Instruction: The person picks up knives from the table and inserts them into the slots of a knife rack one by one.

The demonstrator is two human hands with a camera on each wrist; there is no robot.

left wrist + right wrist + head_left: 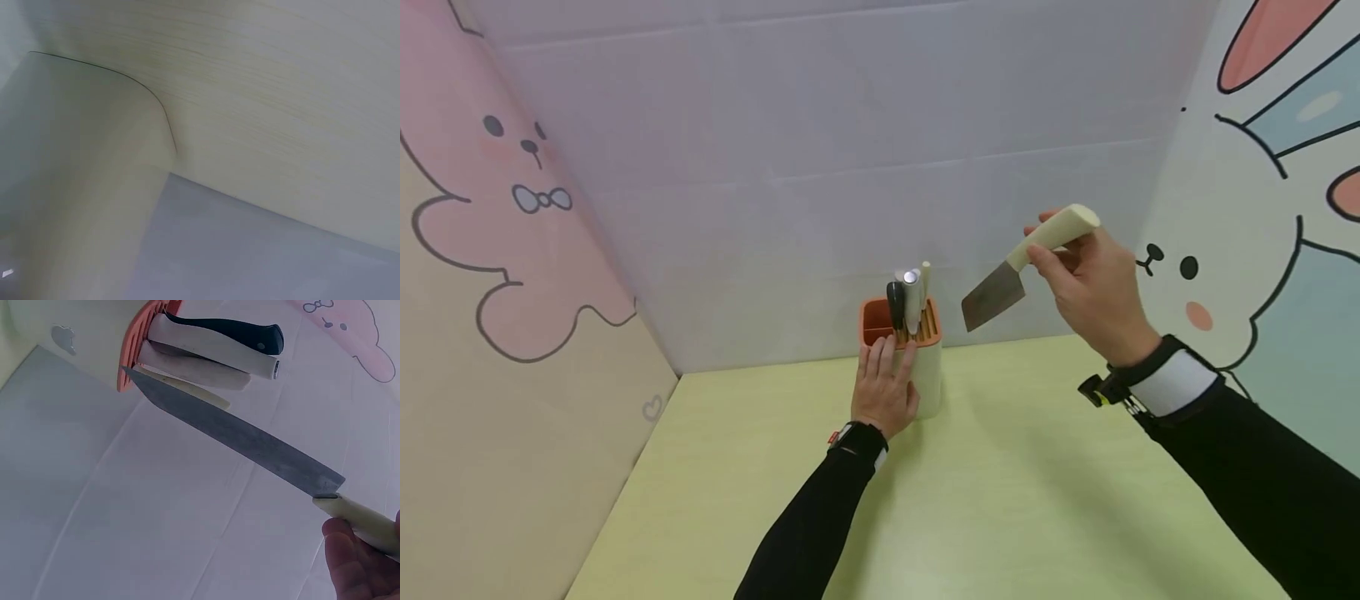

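Note:
My right hand (1096,292) holds a kitchen knife (995,295) by its cream handle, raised to the right of a knife holder (929,379). The right wrist view shows the knife's (231,434) long grey blade, its pointed tip overlapping the holder's orange slotted top (128,353). The holder has a white body and stands on the table. My left hand (883,390) rests against its front, fingers extended up to the orange rim. Several handles stick out of the holder, among them a black handle (896,304) and a white handle (912,302). The left wrist view shows the holder's pale side (87,162), without the hand.
The pale yellow table (760,467) meets a white back wall (865,125) right behind the holder. A cartoon-printed wall (445,400) stands on the left, and another (1240,250) on the right, close to my right hand.

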